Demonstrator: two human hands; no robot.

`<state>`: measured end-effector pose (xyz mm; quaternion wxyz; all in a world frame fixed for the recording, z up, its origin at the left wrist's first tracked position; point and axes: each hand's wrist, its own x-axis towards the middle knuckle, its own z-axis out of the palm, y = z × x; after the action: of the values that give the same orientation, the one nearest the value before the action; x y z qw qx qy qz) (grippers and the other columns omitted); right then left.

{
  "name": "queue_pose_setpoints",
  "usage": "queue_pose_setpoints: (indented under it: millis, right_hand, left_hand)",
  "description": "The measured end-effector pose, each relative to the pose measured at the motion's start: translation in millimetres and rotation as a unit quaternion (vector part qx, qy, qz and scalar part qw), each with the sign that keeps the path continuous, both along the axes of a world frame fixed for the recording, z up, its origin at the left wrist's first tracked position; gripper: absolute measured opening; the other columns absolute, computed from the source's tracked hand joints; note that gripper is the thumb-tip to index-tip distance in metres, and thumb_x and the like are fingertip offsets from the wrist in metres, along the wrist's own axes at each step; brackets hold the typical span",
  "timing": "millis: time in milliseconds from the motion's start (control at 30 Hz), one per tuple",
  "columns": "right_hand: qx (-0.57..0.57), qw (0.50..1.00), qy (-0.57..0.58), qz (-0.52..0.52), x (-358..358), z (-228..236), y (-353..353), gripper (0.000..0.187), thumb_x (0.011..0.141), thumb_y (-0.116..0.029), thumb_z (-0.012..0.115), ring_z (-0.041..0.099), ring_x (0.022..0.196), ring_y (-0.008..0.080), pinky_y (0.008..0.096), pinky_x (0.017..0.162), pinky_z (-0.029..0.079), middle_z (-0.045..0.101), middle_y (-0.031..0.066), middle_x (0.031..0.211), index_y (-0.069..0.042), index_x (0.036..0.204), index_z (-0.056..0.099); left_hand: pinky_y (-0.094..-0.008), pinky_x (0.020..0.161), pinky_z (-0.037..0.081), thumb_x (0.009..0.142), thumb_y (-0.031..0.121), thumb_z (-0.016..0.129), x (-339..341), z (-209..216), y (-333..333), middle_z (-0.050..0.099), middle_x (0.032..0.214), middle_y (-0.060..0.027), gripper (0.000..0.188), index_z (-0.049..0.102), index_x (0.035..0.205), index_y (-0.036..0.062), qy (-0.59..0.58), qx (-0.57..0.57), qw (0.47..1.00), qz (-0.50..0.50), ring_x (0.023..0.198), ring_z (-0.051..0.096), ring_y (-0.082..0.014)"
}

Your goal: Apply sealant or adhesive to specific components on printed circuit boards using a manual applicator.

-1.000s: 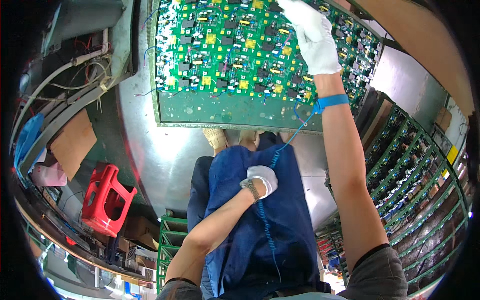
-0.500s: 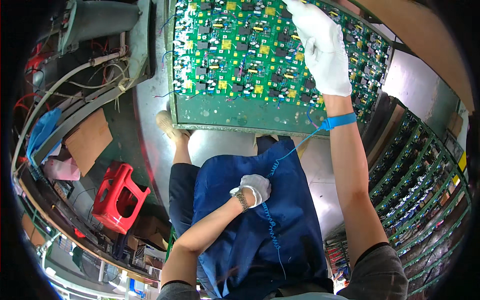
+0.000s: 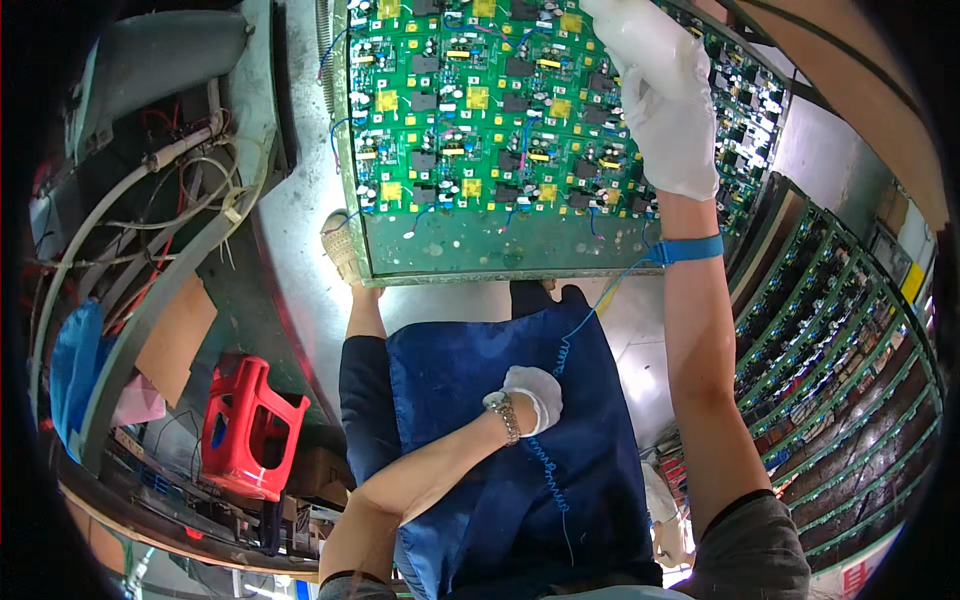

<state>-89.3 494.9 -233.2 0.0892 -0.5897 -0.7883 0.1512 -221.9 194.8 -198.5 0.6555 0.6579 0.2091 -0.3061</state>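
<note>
My right hand, in a white glove, reaches over a large panel of green circuit boards at the top of the view. Its fingertips run off the upper edge, so what they touch is hidden. A blue wrist strap circles my right wrist. From it a coiled blue cord runs down across my dark blue apron. My left hand, also gloved, rests curled on my lap over that cord. Its fingers are folded under, and I cannot see what they hold. A metal-banded watch is on my left wrist.
The boards lie in a metal-edged tray. To the right stand curved-looking green racks filled with more boards. A red plastic stool is at the left, near cardboard and a machine frame with hoses.
The view has shifted, so most things sit a little lower. My right hand stays over the boards, and my left hand stays curled on my lap.
</note>
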Motion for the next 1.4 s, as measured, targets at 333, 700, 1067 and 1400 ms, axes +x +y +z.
queue_pose_setpoints:
  millis: [333, 700, 1067, 1400]
  right_hand:
    - [-0.069, 0.725, 0.623, -0.285, -56, -27, 28, 0.044, 0.095, -0.025, 0.061, 0.058, 0.113, 0.0250, 0.0415, 0.093, 0.056, 0.056, 0.0131, 0.122, 0.003, 0.126, 0.048]
    - [0.163, 0.928, 0.257, -0.215, -79, -76, 69, 0.055, 0.083, -0.029, 0.075, 0.064, 0.096, 0.0301, 0.0382, 0.085, 0.052, 0.063, 0.0159, 0.109, 0.000, 0.123, 0.050]
    - [0.202, 0.941, 0.203, -0.181, -85, -72, 67, 0.048, 0.083, -0.029, 0.072, 0.063, 0.097, 0.0336, 0.0383, 0.084, 0.051, 0.064, 0.0171, 0.108, -0.003, 0.118, 0.053]
    - [0.183, 0.953, 0.202, -0.133, -98, -64, 63, 0.044, 0.084, -0.031, 0.071, 0.062, 0.095, 0.0324, 0.0381, 0.081, 0.050, 0.062, 0.0149, 0.105, -0.003, 0.114, 0.054]
  left_hand:
    - [-0.0437, 0.066, 0.052, 0.092, 0.027, 0.047, -20, 8, 5, 0.071, 0.083, -0.0064, 0.033, 0.074, 0.080, 0.0137, -0.047, 0.032, 0.998, 0.040, 0.080, 0.068, -0.0279]
    - [-0.0452, 0.067, 0.052, 0.094, 0.028, 0.046, -32, 13, 18, 0.070, 0.078, -0.0117, 0.037, 0.072, 0.076, 0.0088, -0.025, 0.023, 0.995, 0.095, 0.077, 0.068, -0.0298]
    - [-0.0451, 0.066, 0.051, 0.093, 0.026, 0.047, -28, 9, 11, 0.070, 0.082, -0.0083, 0.032, 0.073, 0.080, 0.0122, -0.038, 0.020, 0.997, 0.069, 0.079, 0.068, -0.0278]
    - [-0.0450, 0.068, 0.051, 0.093, 0.027, 0.047, -29, 11, 13, 0.070, 0.081, -0.0096, 0.033, 0.072, 0.079, 0.0106, -0.023, 0.024, 0.995, 0.089, 0.079, 0.068, -0.0285]
